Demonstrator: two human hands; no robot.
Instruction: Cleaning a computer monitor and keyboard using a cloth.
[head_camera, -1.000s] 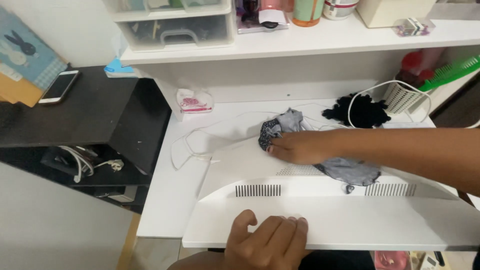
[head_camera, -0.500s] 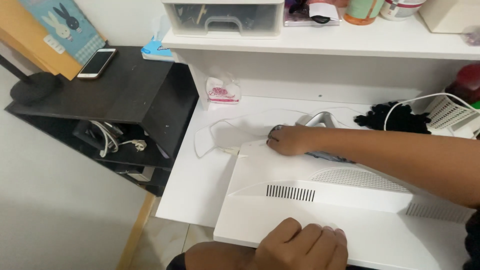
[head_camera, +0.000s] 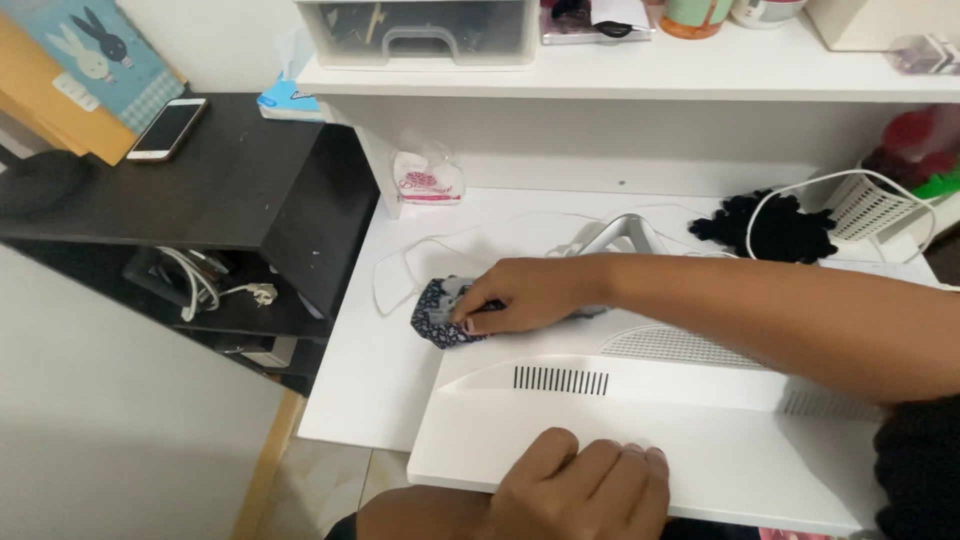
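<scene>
On the white table (head_camera: 350, 400), wiping down the back of a monitor (head_camera: 640, 440).
Right hand (head_camera: 530, 292) is clenched on a dark patterned cloth (head_camera: 437, 315) at the monitor's top left corner, just off its edge. Left hand (head_camera: 585, 490) lies flat and open on the near edge, steadying it. Looks like most of the back panel is left to wipe.

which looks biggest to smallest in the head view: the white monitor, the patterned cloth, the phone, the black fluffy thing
1. White monitor, by far the largest, though it lies nearest the camera.
2. Black fluffy thing.
3. Patterned cloth and phone: they look about alike, and the right hand covers part of the cloth, so no ranking.
</scene>
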